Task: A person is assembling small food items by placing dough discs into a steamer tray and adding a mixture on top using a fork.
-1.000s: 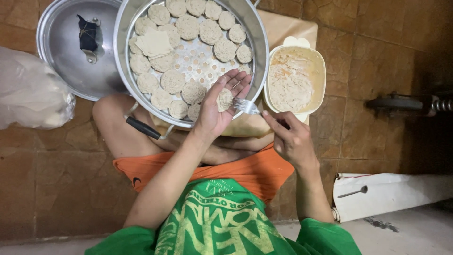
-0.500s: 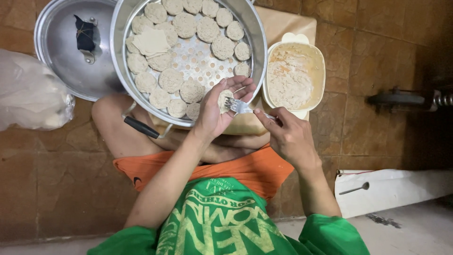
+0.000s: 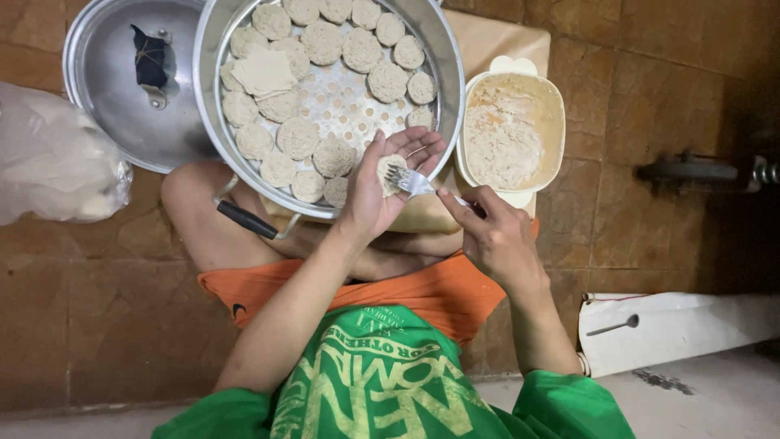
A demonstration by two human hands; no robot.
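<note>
My left hand point(image 3: 382, 189) is cupped palm-up over the rim of a metal steamer pan point(image 3: 207, 106), holding a small round dumpling point(image 3: 389, 171). My right hand point(image 3: 496, 236) grips a silver fork point(image 3: 410, 180) whose tines press on top of that dumpling. Several filled dumplings point(image 3: 325, 41) lie around the pan's perforated tray, with a flat square wrapper point(image 3: 262, 71) among them. A cream bowl of minced filling point(image 3: 512, 134) stands just right of the pan.
The pan's lid point(image 3: 110, 89) lies upside down at the upper left, next to a clear plastic bag point(image 3: 53, 162). A black pan handle point(image 3: 244, 219) juts over my knee. A white box point(image 3: 682, 325) lies on the tiled floor at right.
The view shifted slightly. My right hand brought the fork onto the dumpling in my left palm, and my left hand's fingers opened flatter.
</note>
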